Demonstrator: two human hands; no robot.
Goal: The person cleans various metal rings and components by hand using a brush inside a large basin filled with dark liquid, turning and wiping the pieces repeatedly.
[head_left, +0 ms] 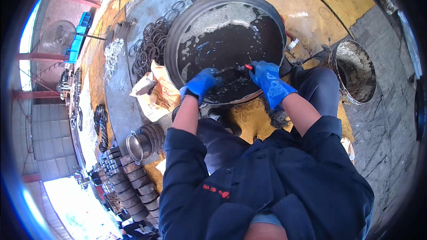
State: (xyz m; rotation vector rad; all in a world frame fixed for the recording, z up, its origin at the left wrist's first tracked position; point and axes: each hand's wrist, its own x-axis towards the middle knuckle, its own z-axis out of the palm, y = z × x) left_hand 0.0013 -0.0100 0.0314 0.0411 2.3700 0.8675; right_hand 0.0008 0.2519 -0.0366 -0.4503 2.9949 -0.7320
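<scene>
A wide, round black tub (175,31) holds dark liquid (235,44) with grey foam along its far side. Both my hands wear blue rubber gloves over its near part. At the left, my left hand (200,84) is curled at the liquid's surface; whatever its fingers hold is hidden. My right hand (270,82) is closed around a small tool with a red end (248,66) showing by the thumb; the rest of the tool cannot be made out. Between the hands the liquid looks stirred, with small light flecks.
Many dark rings (151,42) lie piled left of the tub, near a torn paper sack (155,95). To the right stands a dirty round bucket (356,73). Stacks of dark metal cylinders (129,186) and a metal pot (134,146) stand at lower left.
</scene>
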